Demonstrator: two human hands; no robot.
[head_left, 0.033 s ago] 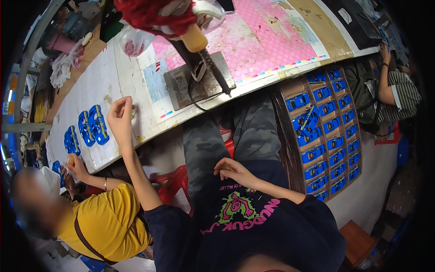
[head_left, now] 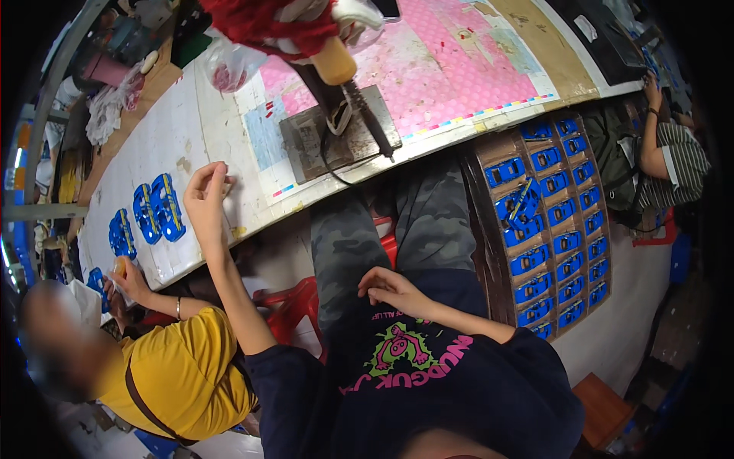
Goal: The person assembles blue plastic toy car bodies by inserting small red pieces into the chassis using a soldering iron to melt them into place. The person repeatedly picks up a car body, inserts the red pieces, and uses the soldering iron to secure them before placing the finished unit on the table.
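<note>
The blue toy cars [head_left: 167,208] lie on the bench [head_left: 172,138], to the left of our left hand [head_left: 205,195]. Two are close side by side, and one more is a bit farther off. They look light, hard and smooth, so they may slip a little. We think the thin bits could snap or scratch, so the two long sides look best to hold.

Our left hand is up by the bench edge with its fingers bent in; we cannot tell if it has something small in it. Our right hand [head_left: 390,292] rests on our shirt [head_left: 451,367], its fingers loosely curled and a little apart, with nothing that we can see in it.

In front of us, a metal plate [head_left: 302,149] with a tall stand takes up room, and a black cord [head_left: 324,162] loops off it. Past that is a pink sheet [head_left: 428,69]. On our left, a helper's hand [head_left: 133,286] is near the last cars. On our right, a brown box [head_left: 497,306] has rows of blue cars, with one lying crooked on top.
</note>
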